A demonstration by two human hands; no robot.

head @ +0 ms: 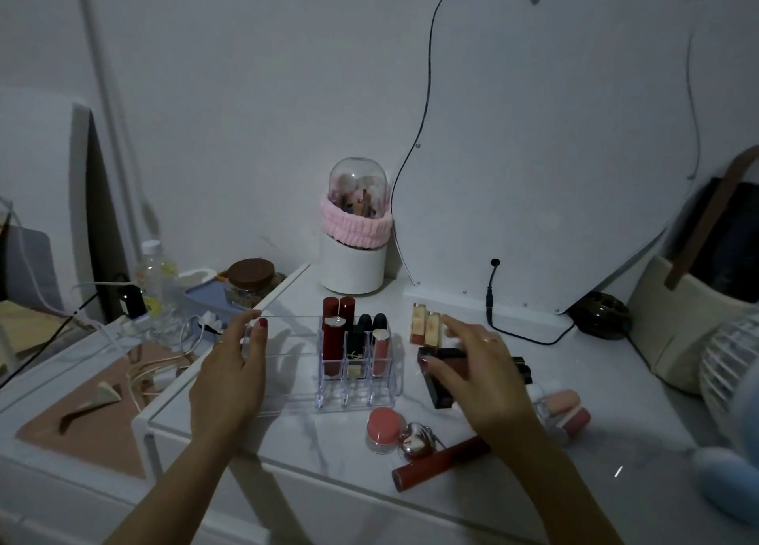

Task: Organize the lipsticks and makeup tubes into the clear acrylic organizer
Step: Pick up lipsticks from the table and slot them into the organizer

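Note:
The clear acrylic organizer [287, 384] stands on the white table, with several red, black and pink tubes upright in its right-hand slots [355, 347]. My left hand [232, 370] grips the organizer's left end, thumb on its top edge. My right hand [472, 363] pinches two short cream-and-pink tubes [427, 330] in its fingertips, held above the table just right of the organizer. Under that hand lie dark red and black lipsticks [441, 380]. A long red tube [435, 460] lies near the front, and pink tubes [562, 411] lie to the right.
A small pink-lidded jar [384, 429] and a silver heart-shaped case [417, 439] sit in front of the organizer. A domed brush holder [355, 232] and a curved mirror [546, 141] stand at the back. A fan [731, 376] and a bag [694, 310] crowd the right; cables and bottles lie left.

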